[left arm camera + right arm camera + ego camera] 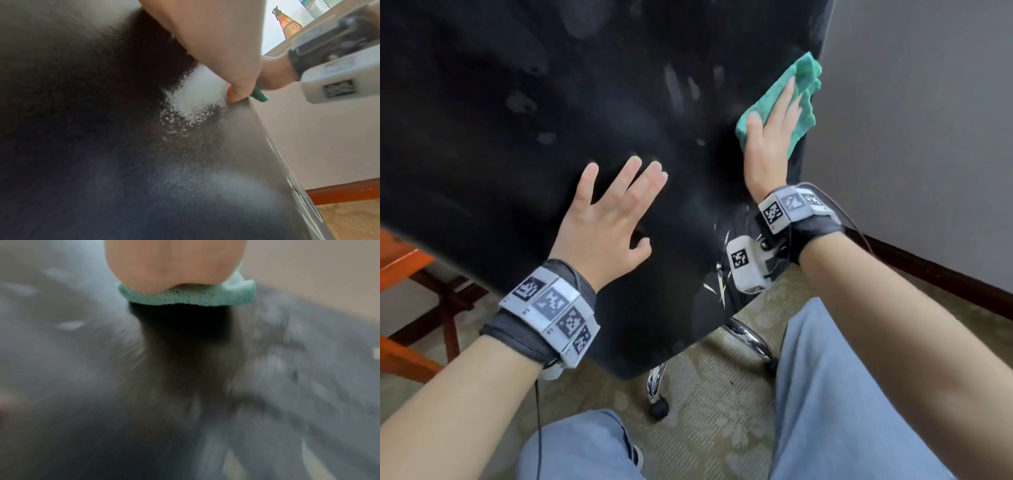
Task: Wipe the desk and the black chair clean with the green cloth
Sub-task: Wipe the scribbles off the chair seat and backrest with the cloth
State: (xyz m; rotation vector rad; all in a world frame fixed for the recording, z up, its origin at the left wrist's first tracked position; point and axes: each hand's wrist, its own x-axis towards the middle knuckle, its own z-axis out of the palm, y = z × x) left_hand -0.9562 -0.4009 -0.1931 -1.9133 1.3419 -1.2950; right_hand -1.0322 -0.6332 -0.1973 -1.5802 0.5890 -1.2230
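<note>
The black chair (517,137) fills the upper left of the head view, its back surface marked with pale smudges. My left hand (613,212) rests flat on it with fingers spread. My right hand (770,133) presses the green cloth (801,85) flat against the chair's right edge, fingers straight. In the right wrist view the cloth (185,296) bunches under my palm (174,264) on the blurred chair surface (185,386). The left wrist view shows the chair (102,146) close up, my left palm (216,40) and a sliver of the green cloth (260,95).
A grey wall (911,120) with a dark wooden skirting (945,274) stands just right of the chair. Orange-brown wooden furniture legs (410,274) are at the left. The chair's chrome base and castor (659,407) stand on the carpet between my jeans-covered legs (825,394).
</note>
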